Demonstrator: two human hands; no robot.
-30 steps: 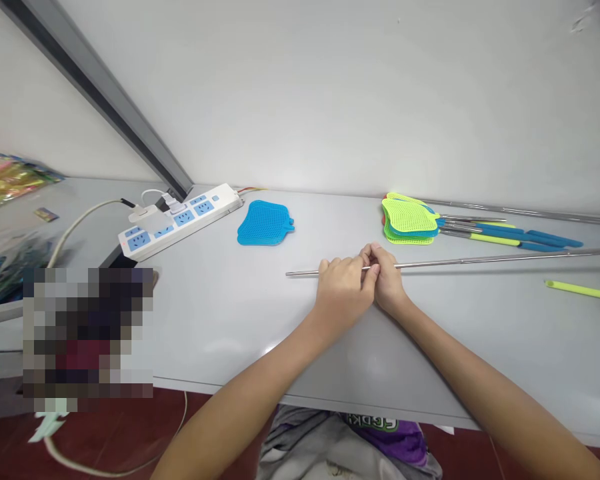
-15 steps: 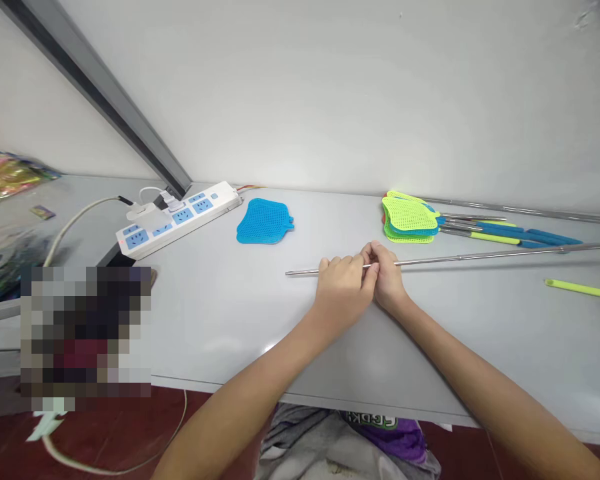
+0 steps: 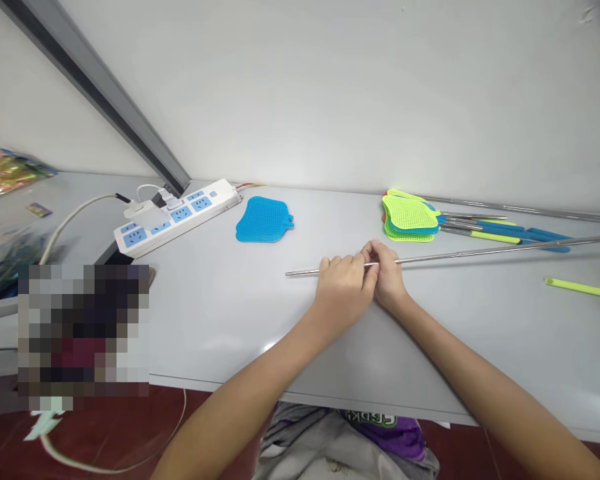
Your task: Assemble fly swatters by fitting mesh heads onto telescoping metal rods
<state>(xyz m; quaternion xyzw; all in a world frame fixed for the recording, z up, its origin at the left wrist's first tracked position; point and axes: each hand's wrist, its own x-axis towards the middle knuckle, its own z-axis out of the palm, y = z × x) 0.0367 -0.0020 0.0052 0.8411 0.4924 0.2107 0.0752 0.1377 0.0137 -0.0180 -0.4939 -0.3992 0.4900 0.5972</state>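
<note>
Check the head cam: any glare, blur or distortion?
Head view: small glare patch on the grey table, below and left of the hands; left hand, right hand and metal rod look sharp; colourful packets at the far left are blurred; a pixelated block covers the lower left; wide-angle distortion slants the table's front edge.

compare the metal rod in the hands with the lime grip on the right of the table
The metal rod is bare and shiny, while the lime grip is bright green. The rod is far longer, running out of view on the right; the grip is short. The rod is pinched between the left hand and right hand, while the grip lies untouched on the table. Both are slim and straight.
</note>
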